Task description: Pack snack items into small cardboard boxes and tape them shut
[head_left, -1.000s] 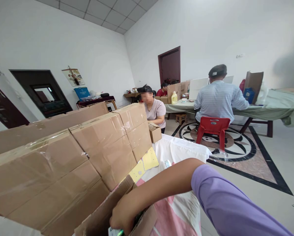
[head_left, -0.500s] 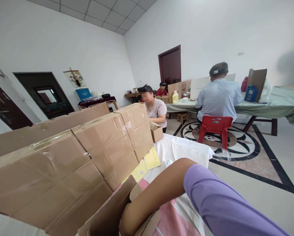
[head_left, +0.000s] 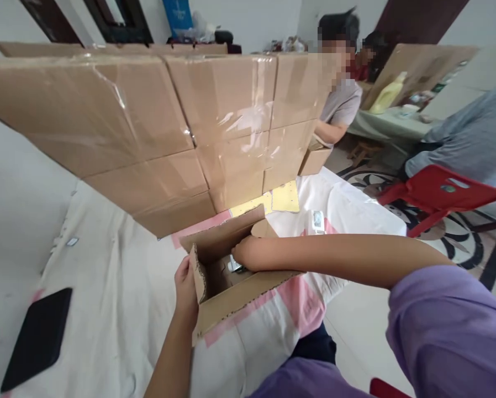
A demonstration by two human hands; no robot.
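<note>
An open cardboard box (head_left: 248,290) sits on the cloth right before me, its flaps standing up. My left hand (head_left: 185,282) grips the box's left end wall, fingers on the outer side and edge. Inside the box is my right hand (head_left: 252,254), closed around a small white-and-dark object (head_left: 233,264); its exact kind is mostly hidden by my fingers. A small white object with a greyish face (head_left: 316,221) lies on the cloth beyond my right forearm.
A wall of taped cardboard partitions (head_left: 231,110) stands behind the box. Yellow sheets (head_left: 284,197) lie at its foot. A black flat tablet-like thing (head_left: 38,337) is at the left. A co-worker (head_left: 341,110) sits beyond the partition; a red chair (head_left: 442,188) stands right.
My view has swung down and right, so the box and both hands now show. My right arm still reaches into the box, where the small object is now visible.
</note>
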